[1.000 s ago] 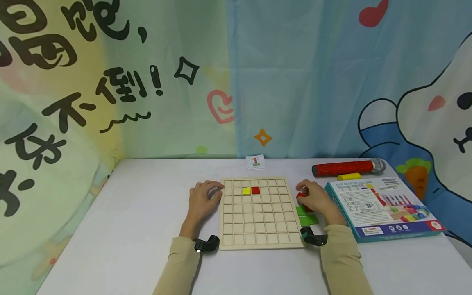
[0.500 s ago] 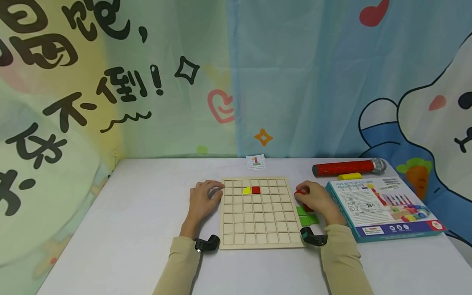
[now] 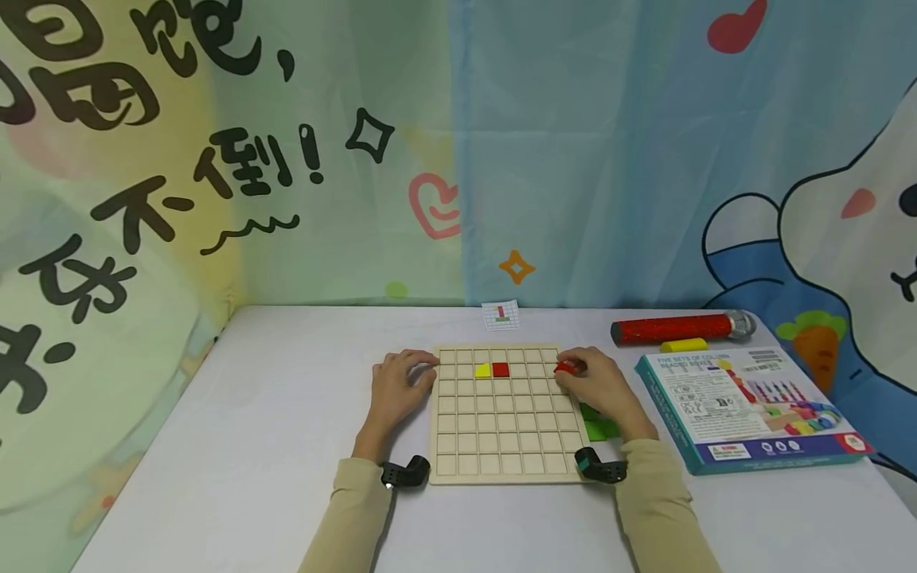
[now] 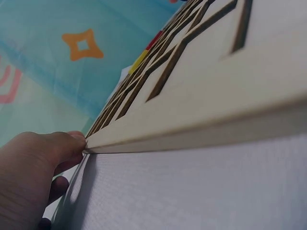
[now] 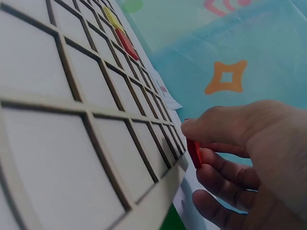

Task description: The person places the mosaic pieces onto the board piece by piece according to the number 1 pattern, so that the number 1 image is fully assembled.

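Note:
A square wooden grid board [image 3: 509, 418] lies on the table, a yellow piece [image 3: 483, 371] and a red square tile [image 3: 501, 370] side by side in its second row from the back. At the board's back-left edge, the fingertips of my left hand [image 3: 397, 386] touch its rim; the left wrist view shows the contact at the rim [image 4: 144, 143]. My right hand [image 3: 598, 390] pinches another red tile [image 5: 194, 152] between thumb and fingers, at the board's right edge. In the right wrist view that tile is tilted on edge, apart from the grid cells.
Green tiles [image 3: 600, 428] lie beside the board's right edge, partly under my right hand. A patterned card [image 3: 500, 315] lies behind the board. Further right are a red microphone-like tube [image 3: 669, 328], a yellow cylinder [image 3: 684, 345] and a flat game box [image 3: 752, 410].
My right hand has lifted the red tile off the pile and carried it left to the board's right edge. The left hand stays at the board's left rim.

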The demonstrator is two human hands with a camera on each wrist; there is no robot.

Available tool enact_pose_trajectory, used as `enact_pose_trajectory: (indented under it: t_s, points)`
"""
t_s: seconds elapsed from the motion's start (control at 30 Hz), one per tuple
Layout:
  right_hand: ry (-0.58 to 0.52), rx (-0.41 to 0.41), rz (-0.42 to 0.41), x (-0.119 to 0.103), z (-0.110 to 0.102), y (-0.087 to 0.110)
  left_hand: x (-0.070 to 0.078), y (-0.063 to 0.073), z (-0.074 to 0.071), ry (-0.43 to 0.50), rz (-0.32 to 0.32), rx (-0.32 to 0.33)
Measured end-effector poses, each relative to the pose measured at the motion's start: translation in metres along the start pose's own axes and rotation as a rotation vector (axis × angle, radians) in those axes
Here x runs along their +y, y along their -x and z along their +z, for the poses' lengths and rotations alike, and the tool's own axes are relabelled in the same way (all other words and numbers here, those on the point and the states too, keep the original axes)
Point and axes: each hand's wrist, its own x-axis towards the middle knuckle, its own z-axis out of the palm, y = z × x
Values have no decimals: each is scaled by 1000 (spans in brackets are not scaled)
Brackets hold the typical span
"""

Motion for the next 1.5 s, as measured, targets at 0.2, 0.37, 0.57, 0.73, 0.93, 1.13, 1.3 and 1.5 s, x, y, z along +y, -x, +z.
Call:
enact_pose_trajectory:
  t_s: [0.2, 0.37, 0.57, 0.73, 0.93, 1.13, 1.3, 1.5]
  points:
    - [-14, 12, -24, -6, 5, -1, 2, 0, -1, 6, -3, -4]
    - [-8, 14, -58, -10, 10, -1, 3, 0, -2, 3, 3, -2]
    - [-26, 13, -92, -18, 17, -1, 2, -1, -3, 2, 4, 5]
    - [-27, 4, -97, -22, 21, -2, 1, -1, -2, 8, 8, 4]
    - [-18, -7, -131, -25, 26, -3, 1, -1, -1, 3, 0, -5]
    - [-28, -7, -163, -28, 30, -2, -1, -1, 1, -3, -8, -8]
    - [-24, -1, -191, -31, 34, -1, -1, -1, 0, -8, -15, -15]
    - [-26, -8, -191, -36, 37, 1, 0, 0, 0, -12, -1, -3]
